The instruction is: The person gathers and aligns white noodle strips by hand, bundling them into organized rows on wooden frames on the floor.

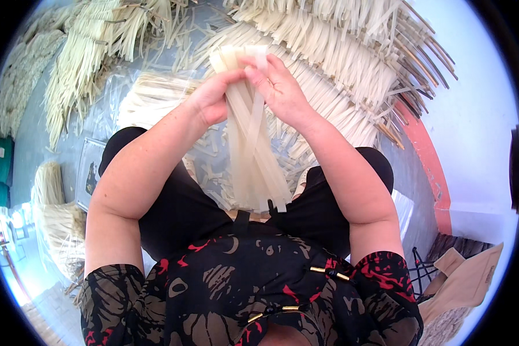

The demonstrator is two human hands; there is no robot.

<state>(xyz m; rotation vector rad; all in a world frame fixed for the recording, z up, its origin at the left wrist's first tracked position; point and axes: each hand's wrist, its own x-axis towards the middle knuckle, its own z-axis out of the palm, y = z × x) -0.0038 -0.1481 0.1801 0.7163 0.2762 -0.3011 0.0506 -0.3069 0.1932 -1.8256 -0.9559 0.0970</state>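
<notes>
A bundle of wide, flat, pale noodles (251, 155) hangs between my knees, its folded top edge standing above my fingers. My left hand (216, 97) is closed round the left side of the bundle just below that top. On the right side, my right hand (279, 92) pinches the strips, its thumb across the front and its fingers partly behind them. Lower down, the strips fan out and some cross over each other; their ends reach down near my lap.
Rows of noodles (328, 34) on thin sticks (424, 63) lie ahead and to the right. More noodles (86, 63) lie at far left, with a stacked bundle (155, 95) beyond my left knee. Broken pieces litter the grey floor (207, 155). A cardboard box (464, 279) stands at lower right.
</notes>
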